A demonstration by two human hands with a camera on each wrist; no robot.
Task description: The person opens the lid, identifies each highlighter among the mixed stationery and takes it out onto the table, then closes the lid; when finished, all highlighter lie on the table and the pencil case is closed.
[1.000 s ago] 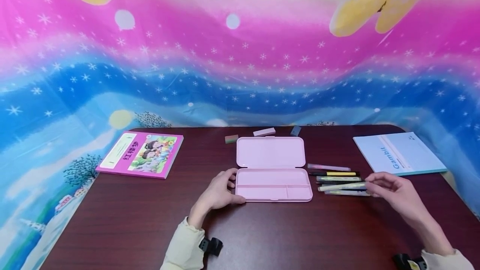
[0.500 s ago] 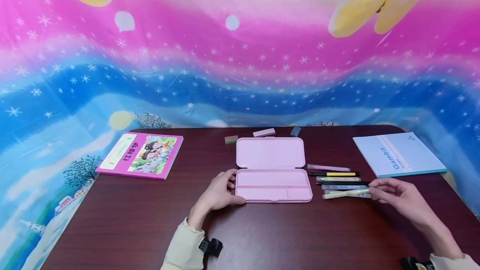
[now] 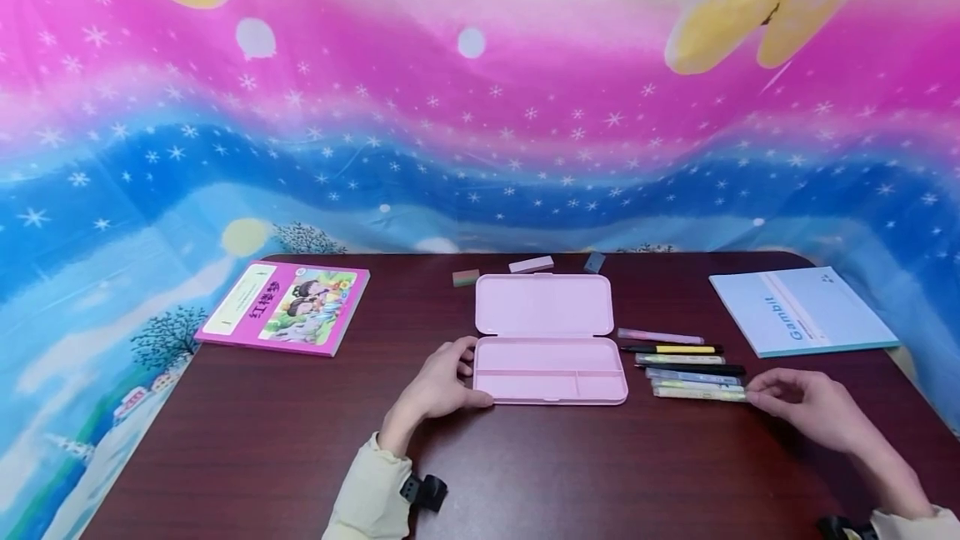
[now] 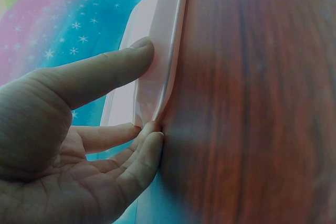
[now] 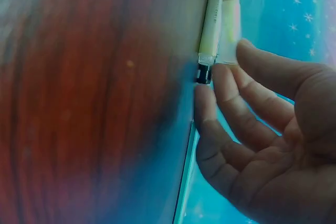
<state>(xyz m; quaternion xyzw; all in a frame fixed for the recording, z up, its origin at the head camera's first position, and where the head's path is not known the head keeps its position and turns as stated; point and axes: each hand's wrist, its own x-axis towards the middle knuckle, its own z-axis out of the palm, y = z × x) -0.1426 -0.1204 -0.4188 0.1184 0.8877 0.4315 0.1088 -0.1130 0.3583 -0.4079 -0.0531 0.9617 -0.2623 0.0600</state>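
Observation:
A pink pencil case (image 3: 550, 355) lies with its lid raised in the middle of the table. My left hand (image 3: 438, 382) grips its near left corner, thumb on the front wall and fingers at the left end, as the left wrist view shows with the case (image 4: 163, 51). To the right of the case, several pens lie roughly side by side, among them a black pen (image 3: 690, 369) and a yellow-and-black pen (image 3: 678, 349). My right hand (image 3: 813, 407) pinches the right end of the nearest pale yellow pen (image 3: 697, 394). In the right wrist view its thumb and fingertips meet that pen (image 5: 230, 24).
A pink book (image 3: 281, 307) lies at the left and a light blue book (image 3: 802, 311) at the right. Behind the case are a pink block (image 3: 531, 264), a dark block (image 3: 595, 262) and a small red-green block (image 3: 466, 277). A patterned curtain hangs behind the table.
My right hand has drawn the pale yellow pen toward the near side and laid it at the front of the row, uncovering the pens beneath. My left hand stays on the case.

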